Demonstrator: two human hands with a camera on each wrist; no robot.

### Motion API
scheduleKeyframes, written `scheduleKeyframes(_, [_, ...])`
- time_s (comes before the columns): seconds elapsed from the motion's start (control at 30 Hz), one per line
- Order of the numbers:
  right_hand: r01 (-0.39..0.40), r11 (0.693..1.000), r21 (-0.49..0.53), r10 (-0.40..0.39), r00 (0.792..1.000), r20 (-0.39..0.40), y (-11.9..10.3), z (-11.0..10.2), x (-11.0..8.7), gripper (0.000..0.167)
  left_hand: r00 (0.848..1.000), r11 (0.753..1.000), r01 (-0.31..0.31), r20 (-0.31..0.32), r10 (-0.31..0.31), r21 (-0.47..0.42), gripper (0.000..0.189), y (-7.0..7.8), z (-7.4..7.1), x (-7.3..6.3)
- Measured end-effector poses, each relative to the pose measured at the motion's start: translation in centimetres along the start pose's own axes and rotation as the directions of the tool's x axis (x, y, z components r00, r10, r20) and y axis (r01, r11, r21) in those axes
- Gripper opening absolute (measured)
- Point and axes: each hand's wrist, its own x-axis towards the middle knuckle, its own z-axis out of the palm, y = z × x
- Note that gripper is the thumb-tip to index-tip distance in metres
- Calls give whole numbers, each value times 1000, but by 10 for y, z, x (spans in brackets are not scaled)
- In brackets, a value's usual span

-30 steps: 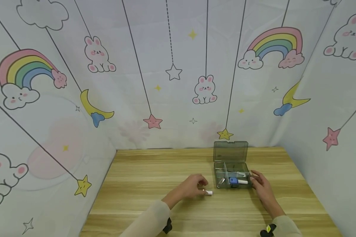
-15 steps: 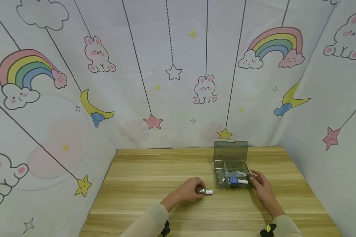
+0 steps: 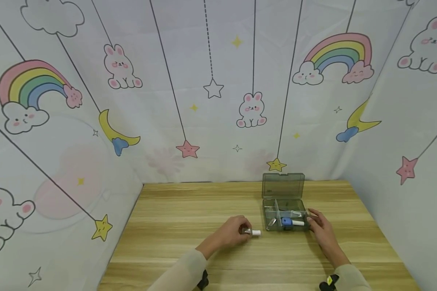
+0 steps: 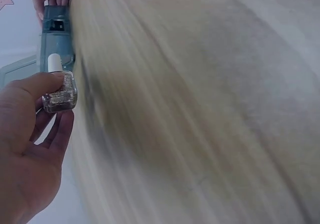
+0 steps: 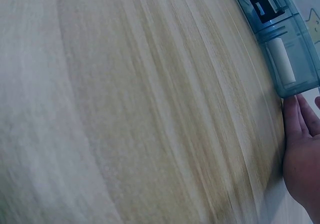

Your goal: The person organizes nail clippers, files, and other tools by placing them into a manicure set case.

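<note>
In the head view my left hand point(image 3: 228, 233) holds a small clear nail polish bottle point(image 3: 247, 231) with a white cap, which points right. The left wrist view shows the thumb over the bottle point(image 4: 61, 93) and fingers behind it. A translucent grey compartment box point(image 3: 271, 227) stands on the table to the right, its lid point(image 3: 283, 186) raised. Inside lie a blue object point(image 3: 287, 222) with a white part and a small clear or silvery piece point(image 3: 272, 222). At the box's right end rests my right hand point(image 3: 324, 233); in the right wrist view its fairly straight fingers touch that end.
The wood-grain table point(image 3: 175, 210) is bordered by a printed cloth backdrop point(image 3: 218, 121) at the back and both sides. The box's raised lid stands near the back cloth. Dividers split the box into compartments.
My left hand has closed its fingers on the nail polish bottle and lifted it slightly; more of the bottle shows now. The right hand and the box have stayed in place.
</note>
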Motion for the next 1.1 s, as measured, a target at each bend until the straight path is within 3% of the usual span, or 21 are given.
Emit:
scheduleKeyframes(0.17, [3, 1000, 7, -3, 1000, 0, -2, 1, 0, 53, 1000, 1000, -8, -25, 7, -25, 13, 7, -9, 8])
scheduleKeyframes(0.5, [14, 999, 51, -13, 1000, -7, 1, 2, 3, 50, 997, 995, -47, -63, 41, -86, 13, 32, -11, 40])
scheduleKeyframes(0.7, [33, 998, 58, -32, 999, -11, 4, 3, 2, 50, 996, 994, -57, -75, 50, -94, 16, 45, -6, 58])
scheduleKeyframes(1.1, [19, 998, 61, -18, 1000, -7, 5, 0, 2, 52, 998, 995, -21, -61, 15, -99, 17, 66, 13, 88])
